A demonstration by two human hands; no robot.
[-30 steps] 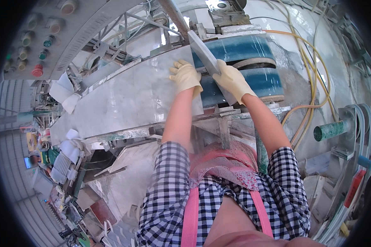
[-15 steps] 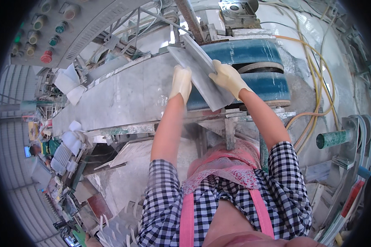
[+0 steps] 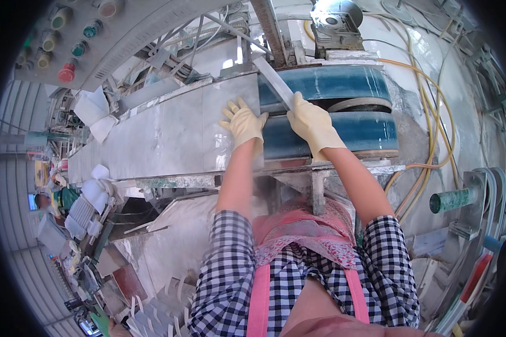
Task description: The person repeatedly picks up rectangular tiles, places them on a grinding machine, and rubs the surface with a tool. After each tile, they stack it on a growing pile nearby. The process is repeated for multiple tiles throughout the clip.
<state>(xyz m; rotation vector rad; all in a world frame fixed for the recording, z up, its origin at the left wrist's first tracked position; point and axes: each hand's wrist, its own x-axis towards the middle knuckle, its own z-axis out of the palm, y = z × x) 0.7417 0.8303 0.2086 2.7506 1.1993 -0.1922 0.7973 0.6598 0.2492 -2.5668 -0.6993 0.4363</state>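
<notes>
A row of flat pale grey slabs (image 3: 168, 130) lies on the long bench, ending beside two blue belts. On the slab at the row's right end my left hand (image 3: 243, 124) rests palm down, its gloved fingers spread. My right hand (image 3: 311, 121), also in a cream glove, grips the near end of a narrow-looking grey slab (image 3: 275, 81) stood on edge, seen almost edge-on. That slab slants away over the left end of the far blue belt (image 3: 331, 81). The near blue belt (image 3: 348, 132) runs below my right wrist. My right fingertips are partly hidden behind the slab.
A control panel with coloured buttons (image 3: 66, 72) hangs at the upper left. Behind the belts stands a dusty motor (image 3: 336, 25), with yellow hoses (image 3: 433, 106) on the right. Metal bars (image 3: 270, 31) cross beyond the bench. A person in green (image 3: 66, 199) is far left.
Two slabs were between my hands; now only one is held up, by my right hand. My left hand has let go and opened flat on the row's end slab.
</notes>
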